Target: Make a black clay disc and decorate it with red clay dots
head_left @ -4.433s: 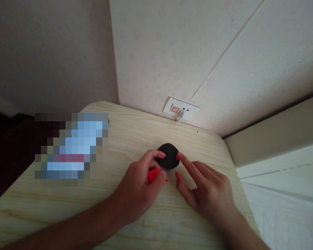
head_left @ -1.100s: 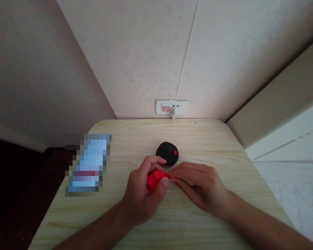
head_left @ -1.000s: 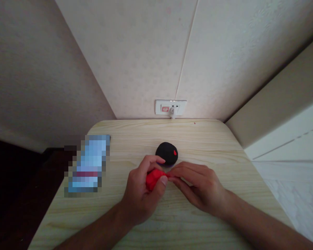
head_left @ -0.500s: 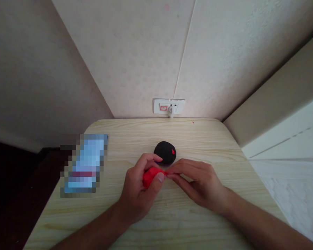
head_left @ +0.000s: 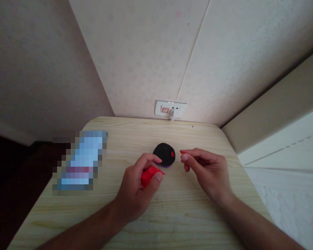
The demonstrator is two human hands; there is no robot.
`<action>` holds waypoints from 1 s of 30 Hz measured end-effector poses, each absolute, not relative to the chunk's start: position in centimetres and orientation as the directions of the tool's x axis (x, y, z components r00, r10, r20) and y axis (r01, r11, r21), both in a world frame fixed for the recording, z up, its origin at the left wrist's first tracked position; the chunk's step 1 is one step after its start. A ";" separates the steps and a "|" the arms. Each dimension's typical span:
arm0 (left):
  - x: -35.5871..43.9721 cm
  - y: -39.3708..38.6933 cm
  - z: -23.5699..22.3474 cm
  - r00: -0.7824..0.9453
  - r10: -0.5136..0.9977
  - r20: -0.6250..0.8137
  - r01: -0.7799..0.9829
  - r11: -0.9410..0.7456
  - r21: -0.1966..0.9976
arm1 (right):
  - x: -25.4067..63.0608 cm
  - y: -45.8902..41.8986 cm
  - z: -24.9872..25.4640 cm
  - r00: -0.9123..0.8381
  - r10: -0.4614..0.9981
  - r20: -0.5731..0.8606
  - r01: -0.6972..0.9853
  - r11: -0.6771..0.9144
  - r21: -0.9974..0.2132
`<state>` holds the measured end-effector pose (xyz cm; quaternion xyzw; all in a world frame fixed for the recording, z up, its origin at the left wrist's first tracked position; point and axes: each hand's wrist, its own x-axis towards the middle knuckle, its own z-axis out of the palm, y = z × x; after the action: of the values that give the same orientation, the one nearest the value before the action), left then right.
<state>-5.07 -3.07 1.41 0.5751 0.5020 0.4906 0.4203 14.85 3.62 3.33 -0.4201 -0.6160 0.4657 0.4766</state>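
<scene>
My left hand (head_left: 138, 187) is closed round a lump of red clay (head_left: 148, 174), held just above the light wooden table (head_left: 172, 211). A black clay lump (head_left: 163, 153) with a small red dot (head_left: 172, 153) on its right side lies on the table just beyond my fingers. My right hand (head_left: 207, 170) hovers to the right of the black lump, thumb and forefinger pinched on a tiny bit of red clay (head_left: 182, 152).
A blurred blue-and-white object (head_left: 79, 161) lies at the table's left edge. A white wall socket (head_left: 170, 109) with a plug sits behind the table. A pale bed or counter surface (head_left: 289, 166) is to the right, dark floor to the left.
My right hand has pulled away from the red lump, up and to the right, with a pinched-off red bit. The left hand has stayed put holding the red lump.
</scene>
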 end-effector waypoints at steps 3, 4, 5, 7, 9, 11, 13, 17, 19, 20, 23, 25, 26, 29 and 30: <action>-5.1 -3.1 1.4 0.021 0.990 0.142 0.168 -0.143 0.975 | 14.8 4.0 3.1 -0.194 0.978 0.070 -0.004 0.071 -0.997; -5.2 -3.1 1.4 0.024 0.990 0.142 0.171 -0.144 0.975 | 14.8 4.1 3.1 -0.212 0.977 0.033 -0.034 0.026 -0.999; -5.2 -3.1 1.4 0.026 0.989 0.143 0.174 -0.145 0.974 | 14.7 4.1 3.0 -0.235 0.972 -0.007 -0.065 -0.023 -0.998; -5.2 -3.1 1.5 0.030 0.989 0.142 0.180 -0.145 0.973 | 14.6 4.2 3.0 -0.289 0.954 -0.080 -0.140 -0.125 -0.982; -5.2 -3.1 1.6 0.037 0.990 0.136 0.180 -0.141 0.974 | 14.5 4.3 3.1 -0.335 0.934 -0.125 -0.215 -0.204 -0.955; -5.2 -3.1 1.6 0.046 0.991 0.126 0.175 -0.132 0.976 | 14.4 4.3 3.2 -0.362 0.922 -0.140 -0.253 -0.241 -0.937; -5.2 -3.1 1.7 0.053 0.992 0.112 0.162 -0.119 0.980 | 14.3 4.2 3.2 -0.377 0.918 -0.123 -0.246 -0.227 -0.942; -5.0 -3.2 1.9 0.162 0.987 0.002 0.014 -0.004 1.000 | 14.5 3.4 3.1 -0.417 0.907 0.052 -0.123 0.001 -0.992; -4.7 -3.2 2.0 0.260 0.964 -0.061 -0.136 0.099 0.986 | 14.5 2.9 3.1 -0.448 0.873 0.195 -0.019 0.209 -0.978; -4.6 -3.1 2.0 0.297 0.952 -0.077 -0.204 0.142 0.969 | 14.5 2.7 3.2 -0.467 0.844 0.265 0.030 0.315 -0.949; -4.4 -2.9 1.9 0.345 0.933 -0.102 -0.311 0.217 0.925 | 14.6 2.3 3.5 -0.523 0.755 0.395 0.123 0.525 -0.842; -4.4 -2.8 1.9 0.353 0.927 -0.129 -0.329 0.252 0.910 | 14.6 2.3 3.8 -0.545 0.725 0.421 0.141 0.574 -0.807; -4.4 -2.7 1.9 0.355 0.924 -0.143 -0.330 0.267 0.906 | 14.6 2.3 3.9 -0.552 0.720 0.421 0.151 0.583 -0.799; -4.5 -2.6 1.9 0.356 0.918 -0.173 -0.309 0.290 0.906 | 14.8 2.2 4.0 -0.555 0.726 0.407 0.182 0.583 -0.792; -4.5 -2.6 1.9 0.355 0.918 -0.179 -0.301 0.293 0.907 | 14.9 2.2 3.9 -0.550 0.736 0.394 0.190 0.570 -0.799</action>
<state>-4.47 -2.65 1.93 0.4126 0.3736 0.4280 0.7120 14.88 2.19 3.91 -0.2888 -0.8022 0.3625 0.3763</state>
